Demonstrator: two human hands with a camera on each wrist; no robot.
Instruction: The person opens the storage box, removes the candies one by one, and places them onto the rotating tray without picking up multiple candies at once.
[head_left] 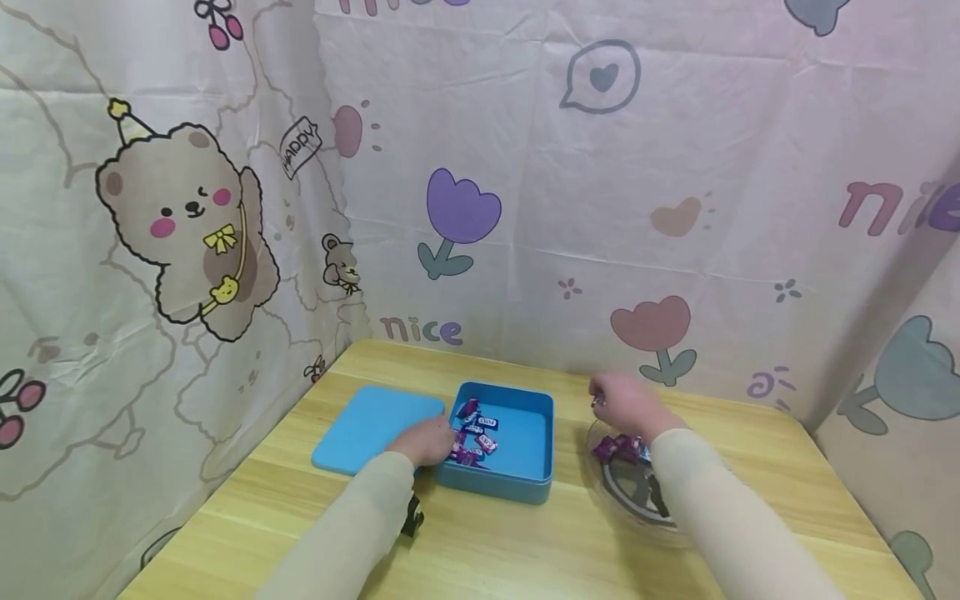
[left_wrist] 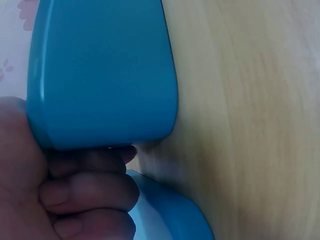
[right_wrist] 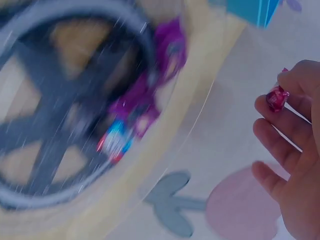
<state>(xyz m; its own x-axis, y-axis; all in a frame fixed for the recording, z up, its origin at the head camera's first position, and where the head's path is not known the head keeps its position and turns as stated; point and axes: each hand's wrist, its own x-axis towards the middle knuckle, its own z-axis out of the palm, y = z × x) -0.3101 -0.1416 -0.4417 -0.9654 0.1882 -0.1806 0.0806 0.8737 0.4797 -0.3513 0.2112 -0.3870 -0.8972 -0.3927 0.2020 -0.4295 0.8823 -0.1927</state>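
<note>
In the head view my left hand [head_left: 426,440] is at the left wall of an open blue box [head_left: 498,482]. The left wrist view shows its curled fingers [left_wrist: 102,192] against the box's wall [left_wrist: 107,75]. Inside the box, several purple and blue wrapped candies [head_left: 486,443] lie along the left side. My right hand [head_left: 628,406] is raised over the far edge of a clear round dish [head_left: 600,492]. Between its thumb and forefinger it pinches a red wrapped candy [right_wrist: 276,99]. More purple candies [head_left: 617,448] lie in the dish, with a blue and red one [right_wrist: 116,141] beside them.
The flat blue lid [head_left: 363,429] lies left of the box. A dark spoked shape [right_wrist: 65,105] shows in the dish. A black strap [head_left: 412,518] hangs by the left wrist. Printed cloth [head_left: 540,150] stands behind the wooden table [head_left: 525,550].
</note>
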